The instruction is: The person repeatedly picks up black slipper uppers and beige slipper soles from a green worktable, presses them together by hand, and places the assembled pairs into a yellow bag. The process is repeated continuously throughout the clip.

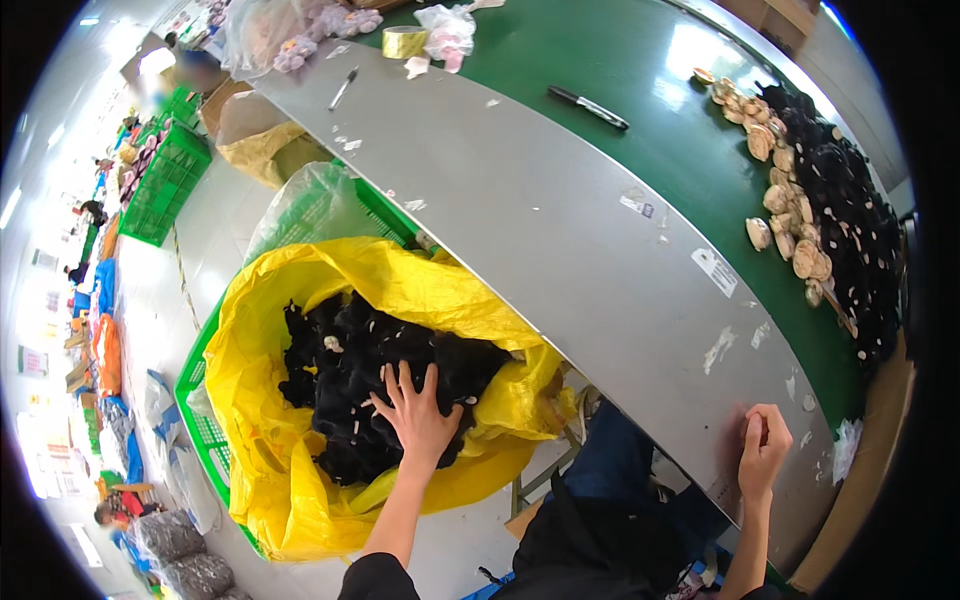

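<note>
My left hand [415,415] lies with fingers spread on a heap of black, fuzzy soft pieces [365,345], pressing on their top. These pieces, dotted with a few small pale bits, fill an open yellow woven sack [262,480], its mouth folded outward. A green plastic crate [205,425] surrounds the sack, left of the table. At the lower right, my right hand [765,445] is curled into a loose fist over the grey part of the table [570,230]; no object shows in it.
On the table's green surface [680,150] lie a black marker [588,107], a roll of yellowish tape [404,42], and a pile of black fuzzy pieces [840,220] beside cream round pieces [785,200]. Another green crate [165,185] stands on the floor. People are farther off at left.
</note>
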A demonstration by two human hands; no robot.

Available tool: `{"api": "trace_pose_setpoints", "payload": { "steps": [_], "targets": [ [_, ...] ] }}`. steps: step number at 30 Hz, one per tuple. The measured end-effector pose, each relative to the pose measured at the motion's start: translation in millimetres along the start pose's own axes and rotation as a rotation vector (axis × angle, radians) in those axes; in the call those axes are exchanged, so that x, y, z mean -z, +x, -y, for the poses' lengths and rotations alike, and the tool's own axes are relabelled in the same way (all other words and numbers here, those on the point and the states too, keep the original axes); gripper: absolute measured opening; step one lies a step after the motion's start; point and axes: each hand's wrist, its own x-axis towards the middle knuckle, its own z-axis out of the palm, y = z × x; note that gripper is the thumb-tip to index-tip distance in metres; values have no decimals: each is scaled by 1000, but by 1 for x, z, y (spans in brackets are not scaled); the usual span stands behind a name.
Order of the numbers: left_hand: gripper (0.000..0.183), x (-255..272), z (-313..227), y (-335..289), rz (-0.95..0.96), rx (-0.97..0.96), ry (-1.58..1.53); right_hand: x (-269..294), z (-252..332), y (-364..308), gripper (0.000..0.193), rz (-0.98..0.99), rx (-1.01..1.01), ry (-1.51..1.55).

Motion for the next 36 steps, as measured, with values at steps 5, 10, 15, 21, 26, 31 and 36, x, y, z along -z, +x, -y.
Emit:
{"api": "trace_pose_setpoints", "payload": {
  "steps": [5, 10, 15, 21, 26, 31, 36],
  "targets": [
    [80, -11, 38, 10, 31, 144, 1, -10, -8, 5, 14, -62, 68, -3],
    [87, -36, 102, 18, -53, 295, 1, -14, -7, 8, 14, -81, 70, -35],
    [95, -104, 250, -8, 193, 657, 265, -13, -10, 9, 14, -87, 119, -40],
    [98, -134, 288, -61, 264, 857, -211, -11, -6, 7, 15, -72, 88, -92],
    [93, -152, 296, -71, 202, 749, -189, -12, -9, 8, 14, -82, 88, -91],
    [89, -118, 292, -64, 266, 647, -94, -3, -5, 8, 13, -22, 67, -10],
    [52, -77, 279, -57, 18, 699, -267, 17, -4, 5, 11, 69, 71, 51]
  ]
}}
